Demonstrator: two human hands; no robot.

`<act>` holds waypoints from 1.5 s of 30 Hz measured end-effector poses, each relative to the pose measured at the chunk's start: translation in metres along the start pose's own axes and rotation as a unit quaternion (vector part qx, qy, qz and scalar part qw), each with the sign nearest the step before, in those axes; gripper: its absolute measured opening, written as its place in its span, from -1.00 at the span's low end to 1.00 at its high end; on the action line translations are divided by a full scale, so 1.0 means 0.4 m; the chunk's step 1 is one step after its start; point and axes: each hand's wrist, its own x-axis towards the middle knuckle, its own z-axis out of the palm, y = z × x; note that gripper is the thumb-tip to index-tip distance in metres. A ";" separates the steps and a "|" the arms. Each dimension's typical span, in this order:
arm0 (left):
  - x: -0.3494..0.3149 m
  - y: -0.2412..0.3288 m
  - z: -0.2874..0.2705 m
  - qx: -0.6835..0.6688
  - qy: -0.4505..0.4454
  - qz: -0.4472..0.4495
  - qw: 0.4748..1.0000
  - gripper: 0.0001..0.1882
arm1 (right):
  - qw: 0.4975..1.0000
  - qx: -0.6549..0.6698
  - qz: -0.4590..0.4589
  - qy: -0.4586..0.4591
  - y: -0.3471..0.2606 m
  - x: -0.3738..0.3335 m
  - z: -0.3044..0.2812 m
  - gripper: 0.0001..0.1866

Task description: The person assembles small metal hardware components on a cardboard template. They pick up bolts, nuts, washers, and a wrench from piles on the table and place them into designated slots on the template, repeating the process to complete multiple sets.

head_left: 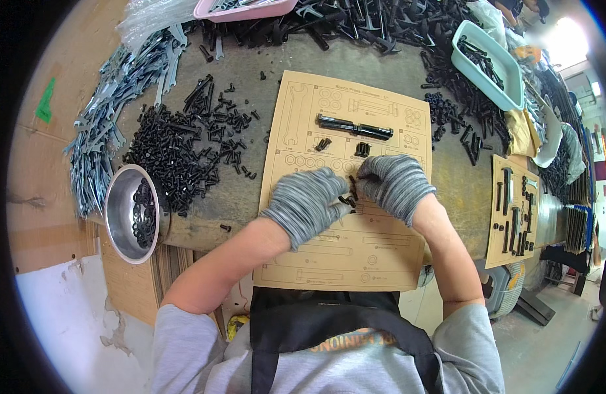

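Both my hands wear grey striped gloves and hover over a brown cardboard sheet [303, 262] printed with hardware outlines. My left hand [306, 203] is curled, with small black bolts [346, 201] at its thumb and fingertips. Just across from it my right hand [396, 187] is closed in a pinch beside another black bolt [353, 186]; its fingertips hide what they grip, if anything. Farther up the sheet lie two long black bars [354, 127] end to end. Below them sit two small groups of short black bolts [322, 144], one left and one right.
To the left are a heap of black bolts [161, 148], a pile of silver wrenches [96, 141] and a steel bowl [122, 223] holding black rings. Black hammer-like parts [368, 26] cover the far side. A pale green tray [506, 85] and a second filled cardboard sheet [496, 253] are at right.
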 end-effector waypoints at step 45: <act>0.119 -0.138 -0.062 -0.011 0.068 -0.056 0.996 -0.66 | 0.989 -0.084 -0.022 0.117 -0.043 0.155 0.047 -0.91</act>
